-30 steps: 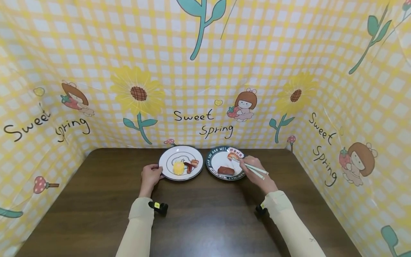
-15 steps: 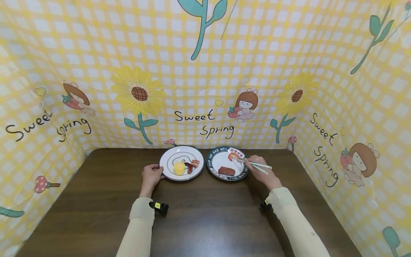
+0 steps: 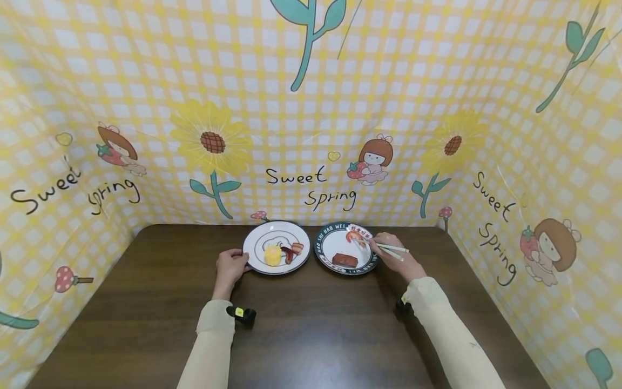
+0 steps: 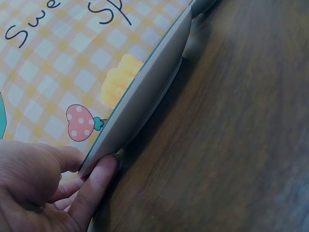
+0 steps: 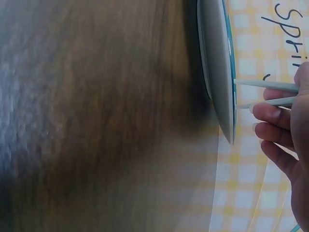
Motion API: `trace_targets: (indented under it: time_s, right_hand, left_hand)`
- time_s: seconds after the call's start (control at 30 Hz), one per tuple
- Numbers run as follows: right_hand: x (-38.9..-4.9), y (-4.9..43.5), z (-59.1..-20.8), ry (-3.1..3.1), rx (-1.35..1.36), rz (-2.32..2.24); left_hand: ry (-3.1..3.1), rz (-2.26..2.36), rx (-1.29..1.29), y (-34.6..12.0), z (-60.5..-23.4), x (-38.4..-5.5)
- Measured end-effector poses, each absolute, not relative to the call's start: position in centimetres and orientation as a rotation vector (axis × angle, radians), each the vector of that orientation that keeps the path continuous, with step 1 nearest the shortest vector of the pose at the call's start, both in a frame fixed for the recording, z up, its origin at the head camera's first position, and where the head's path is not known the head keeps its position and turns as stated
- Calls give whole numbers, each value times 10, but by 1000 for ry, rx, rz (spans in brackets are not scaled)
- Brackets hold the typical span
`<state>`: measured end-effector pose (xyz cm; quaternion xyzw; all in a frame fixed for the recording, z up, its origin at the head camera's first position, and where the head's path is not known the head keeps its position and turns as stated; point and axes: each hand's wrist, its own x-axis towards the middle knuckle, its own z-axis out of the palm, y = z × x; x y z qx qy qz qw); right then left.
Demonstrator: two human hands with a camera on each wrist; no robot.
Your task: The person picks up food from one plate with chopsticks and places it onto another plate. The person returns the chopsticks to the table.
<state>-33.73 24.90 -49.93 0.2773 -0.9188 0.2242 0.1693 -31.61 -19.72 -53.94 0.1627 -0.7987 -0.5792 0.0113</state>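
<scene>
My left hand pinches the left rim of a white plate, its thumb at the top edge and fingers underneath, as the left wrist view shows. On that plate lie a yellow scalloped piece, a dark red sausage-like piece and a small layered meat-like piece. My right hand holds a pair of pale green chopsticks. Their tips reach over a green-rimmed plate, close by an orange shrimp. A reddish-brown meat block lies nearer the front of this plate.
Both plates stand side by side at the back of a dark wooden table. Yellow checked cloth rises behind the table and on both sides. Black cameras are strapped at each wrist.
My right hand has shifted slightly to the right, and the chopsticks lie flatter across it. The left hand keeps its grip on the white plate. The food pieces stay on their plates.
</scene>
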Motion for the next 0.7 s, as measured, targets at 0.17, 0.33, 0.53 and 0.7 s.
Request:
trace_targets:
  time_s: [0.17, 0.33, 0.53, 0.7]
  right_hand:
    - [-338, 240, -498, -2646, 809, 635]
    - [-340, 238, -504, -2626, 860, 500]
    - [-335, 240, -503, -2567, 907, 451]
    - [-331, 241, -500, -2512, 936, 428]
  left_hand:
    - [-2481, -1805, 509, -197, -540, -316]
    - [-2487, -1805, 512, -196, -541, -317]
    - [-2486, -1795, 501, -197, -541, -317]
    - [-2476, -1806, 485, -198, -540, -316]
